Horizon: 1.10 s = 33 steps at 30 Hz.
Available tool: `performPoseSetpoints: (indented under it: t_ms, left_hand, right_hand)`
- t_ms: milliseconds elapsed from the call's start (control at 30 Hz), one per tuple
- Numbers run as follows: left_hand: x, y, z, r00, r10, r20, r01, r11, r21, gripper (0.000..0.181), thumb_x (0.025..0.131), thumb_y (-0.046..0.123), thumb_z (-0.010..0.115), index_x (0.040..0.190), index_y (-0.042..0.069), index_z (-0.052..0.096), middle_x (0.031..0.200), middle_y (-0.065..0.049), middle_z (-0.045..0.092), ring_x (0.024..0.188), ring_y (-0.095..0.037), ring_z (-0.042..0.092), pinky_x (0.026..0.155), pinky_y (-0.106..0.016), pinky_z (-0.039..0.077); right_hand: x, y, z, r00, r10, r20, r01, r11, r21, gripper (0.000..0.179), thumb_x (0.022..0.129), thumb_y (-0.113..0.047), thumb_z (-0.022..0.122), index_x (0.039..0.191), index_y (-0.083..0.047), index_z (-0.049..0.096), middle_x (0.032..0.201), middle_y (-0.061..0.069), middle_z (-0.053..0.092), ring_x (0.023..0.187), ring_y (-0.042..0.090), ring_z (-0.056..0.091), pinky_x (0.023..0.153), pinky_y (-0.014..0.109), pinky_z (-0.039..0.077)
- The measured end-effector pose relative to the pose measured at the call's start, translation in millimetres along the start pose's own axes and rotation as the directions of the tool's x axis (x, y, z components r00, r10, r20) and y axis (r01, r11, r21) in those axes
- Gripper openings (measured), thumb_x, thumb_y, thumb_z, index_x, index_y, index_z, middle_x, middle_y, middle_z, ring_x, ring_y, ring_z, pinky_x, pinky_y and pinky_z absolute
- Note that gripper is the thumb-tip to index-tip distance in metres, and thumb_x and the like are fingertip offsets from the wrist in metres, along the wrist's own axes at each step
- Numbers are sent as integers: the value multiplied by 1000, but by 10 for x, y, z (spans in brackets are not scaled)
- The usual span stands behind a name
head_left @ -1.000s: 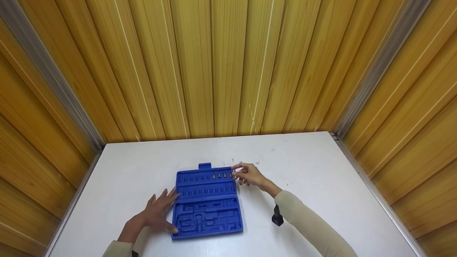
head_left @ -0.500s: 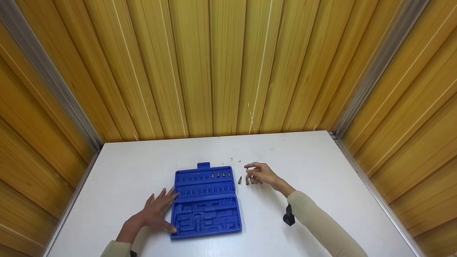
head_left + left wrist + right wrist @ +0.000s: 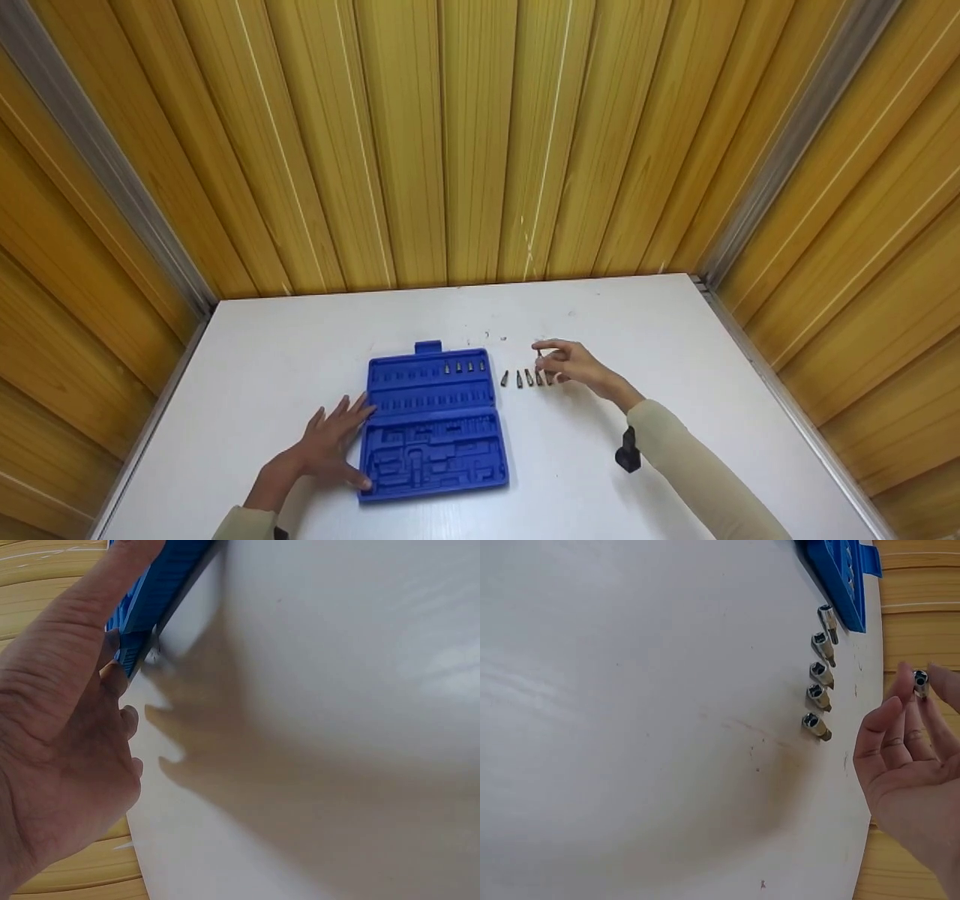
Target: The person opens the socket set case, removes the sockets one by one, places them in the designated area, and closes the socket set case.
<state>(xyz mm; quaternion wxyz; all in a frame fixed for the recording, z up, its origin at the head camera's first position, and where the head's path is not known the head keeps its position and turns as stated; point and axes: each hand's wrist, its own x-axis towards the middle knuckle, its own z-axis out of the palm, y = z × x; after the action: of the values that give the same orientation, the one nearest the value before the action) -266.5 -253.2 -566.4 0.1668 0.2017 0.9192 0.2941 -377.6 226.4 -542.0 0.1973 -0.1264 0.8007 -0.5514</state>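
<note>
A blue socket-set case [image 3: 435,491] lies opened flat on the table. Several small metal bit sockets [image 3: 458,367] sit at the right end of its upper row. My left hand [image 3: 328,448] rests along the case's left side, fingers spread and thumb on the lower left corner. Right of the case, my right hand [image 3: 576,365] pinches one bit socket [image 3: 921,682] between thumb and forefinger, raised above the table in the right wrist view. Below that hand, several more bit sockets [image 3: 821,675] lie side by side in a row on the table.
The white table [image 3: 637,322] meets yellow wood-patterned wall panels [image 3: 480,150] at the back, with more panels at both sides. Small dark specks mark the tabletop behind the case. The case's latch tab [image 3: 428,347] sticks out at its far edge.
My right hand has come away from the case's upper right corner and moved right over the row, carrying a bit socket. One fewer shows in the case. My left hand has stayed put.
</note>
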Motion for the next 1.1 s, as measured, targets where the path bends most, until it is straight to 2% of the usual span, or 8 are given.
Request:
performPoseSetpoints:
  t_ms: [100,267,467,567,767,900,1100]
  left_hand:
    - [-2,-1,-3,1000,4,-5,-4,1000,-6,130,60,44,98,161,4,26,171,-22,9,155,-54,-1,118,-76,-9]
    - [11,-25,3,999,24,-23,-24,999,-21,129,60,43,98,161,3,27,171,-23,11,155,-55,0,117,-77,-9]
    - [13,-39,-4,1000,13,-16,-13,1000,-19,130,59,43,98,161,5,27,171,-21,11,155,-54,-1,118,-76,-10]
    - [13,-40,-8,1000,8,-12,-8,1000,-16,130,60,43,98,161,5,27,171,-21,10,156,-53,-1,118,-76,-10]
    - [15,-39,-4,1000,3,-11,-3,1000,-9,130,60,44,98,161,5,27,171,-21,11,156,-53,-1,118,-76,-9]
    - [22,-42,8,1000,5,-10,-5,1000,-7,130,60,44,98,161,6,27,171,-21,11,156,-53,-1,118,-77,-9]
    - [10,-22,20,1000,3,-15,-3,1000,5,129,60,44,98,161,6,27,171,-20,11,156,-53,1,117,-77,-10]
  right_hand:
    - [-30,35,-63,1000,1,8,-1,1000,-15,59,99,-16,67,149,4,45,113,16,73,84,14,66,77,30,52]
    - [-68,98,-140,1000,3,-29,-4,999,-44,58,97,-13,69,148,4,47,112,15,71,83,10,61,71,26,48]
    - [-101,164,-194,998,-1,-56,-2,998,-66,55,99,-13,66,148,5,48,112,15,65,82,13,60,68,23,47]
    - [-108,196,-203,997,-31,-71,23,993,-114,52,99,-11,67,145,7,50,110,18,65,82,15,62,65,20,47]
    - [-121,278,-190,988,-136,-76,112,959,-262,46,95,-7,71,135,11,58,105,29,67,76,14,61,59,17,46]
    - [-111,356,-175,984,-164,-69,131,930,-344,42,92,-1,72,131,10,61,103,29,67,78,17,62,61,17,45]
    - [-92,452,-134,982,-169,-83,122,907,-403,42,90,-3,75,129,7,64,104,23,67,89,25,62,74,24,47]
